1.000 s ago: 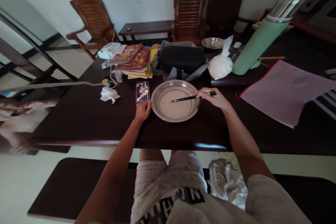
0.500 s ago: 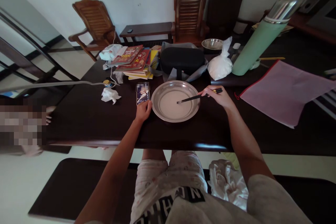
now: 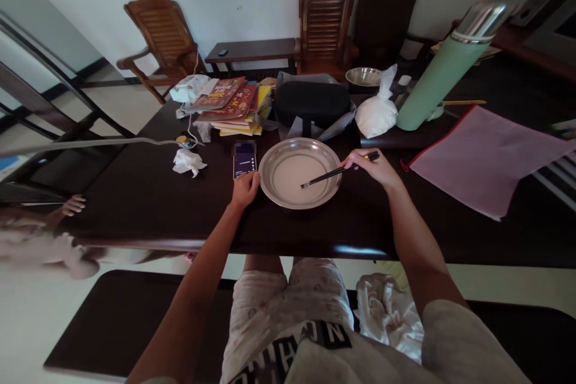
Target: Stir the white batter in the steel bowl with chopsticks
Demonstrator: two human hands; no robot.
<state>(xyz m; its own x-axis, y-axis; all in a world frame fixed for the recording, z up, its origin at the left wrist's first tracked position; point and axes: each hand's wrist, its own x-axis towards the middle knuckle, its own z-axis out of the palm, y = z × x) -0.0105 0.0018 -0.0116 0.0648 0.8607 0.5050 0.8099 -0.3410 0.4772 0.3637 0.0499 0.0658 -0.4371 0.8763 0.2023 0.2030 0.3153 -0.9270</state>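
Observation:
A wide metal bowl stands on the dark table, with cloudy whitish liquid inside. My right hand is closed around black chopsticks with gold bands, over the bowl's right rim. Their tips dip into the liquid near the middle. My left hand rests with curled fingers at the bowl's left rim, over the near end of a phone with a lit screen. Whether those fingers grip the phone or the rim is hidden.
Behind the bowl are a black case, stacked books and a tied bag of white powder. A tall green thermos and pink mesh pouch are rightward. Crumpled tissue lies left; another person's hand touches the table's left end.
The chopstick tips have shifted slightly left and toward me in the liquid. The phone screen now shows a darker picture. At far left, the other person has moved. My left hand stays put.

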